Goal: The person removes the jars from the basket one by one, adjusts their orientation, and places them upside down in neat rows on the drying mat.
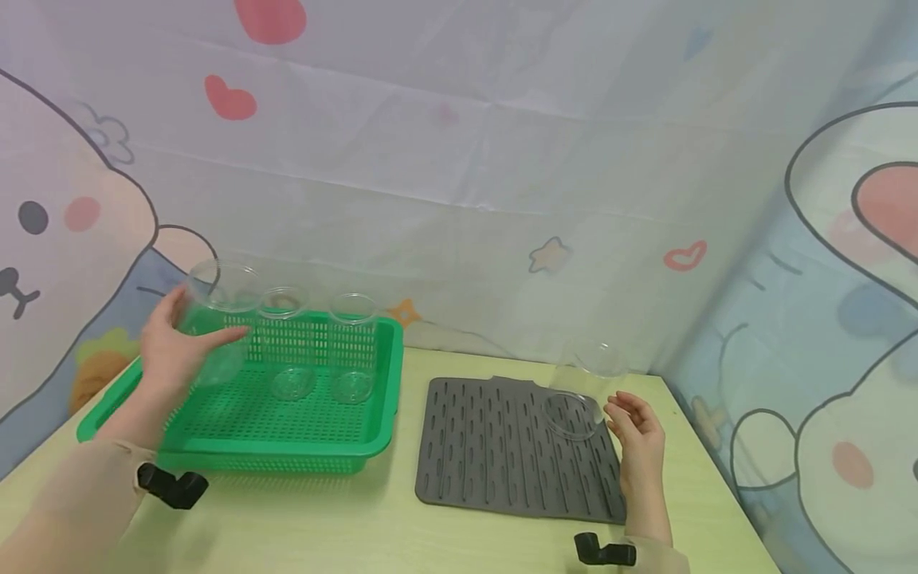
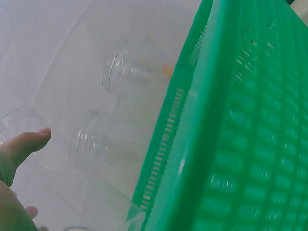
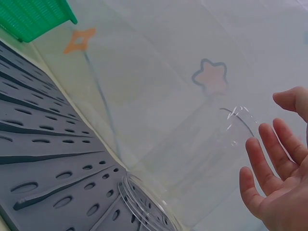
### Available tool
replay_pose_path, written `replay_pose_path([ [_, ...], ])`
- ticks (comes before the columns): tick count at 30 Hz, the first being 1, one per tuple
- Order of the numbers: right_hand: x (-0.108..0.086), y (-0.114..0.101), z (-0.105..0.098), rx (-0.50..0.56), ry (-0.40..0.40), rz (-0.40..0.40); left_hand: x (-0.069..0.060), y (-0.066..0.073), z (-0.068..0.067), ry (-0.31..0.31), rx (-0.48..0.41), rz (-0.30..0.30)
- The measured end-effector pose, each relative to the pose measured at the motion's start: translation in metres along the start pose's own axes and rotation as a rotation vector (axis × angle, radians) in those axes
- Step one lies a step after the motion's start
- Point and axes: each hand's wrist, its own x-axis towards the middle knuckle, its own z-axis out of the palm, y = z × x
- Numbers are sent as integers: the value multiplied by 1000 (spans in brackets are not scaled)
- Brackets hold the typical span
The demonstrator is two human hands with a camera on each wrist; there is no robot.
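Note:
At the left of the green basket (image 1: 251, 461), my left hand (image 1: 168, 347) holds a clear cup (image 1: 224, 299) by its side, thumb and fingers spread around it; the cup's wide rim faces up. Beside it, two clear cups, a middle one (image 1: 285, 303) and a right one (image 1: 353, 309), stand in the basket. On the grey mat (image 1: 495, 446), another clear cup (image 3: 185, 166) stands with its wider ring down, near the back right corner. Just right of this cup is my right hand (image 1: 638, 434), its fingers loosely bent and apart, gripping nothing (image 3: 284, 163).
The basket and mat lie side by side on a pale yellow-green table (image 1: 301, 518). A printed cloth (image 1: 459, 159) hangs behind the table and along its sides. Black wrist mounts sit on both sleeves.

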Motion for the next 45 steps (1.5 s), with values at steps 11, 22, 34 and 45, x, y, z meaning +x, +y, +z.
replay_pose_path([
  [11,-3,-3,6,-31,-15,-7,-28,17,41,281,12,284],
  [22,-6,-3,12,-53,-64,-61,-42,18,90,469,37,654],
  [34,-12,-9,25,-114,-117,-108,-57,21,129,451,82,795],
  [45,-22,-13,47,-135,-228,-140,-73,25,163,418,207,906],
])
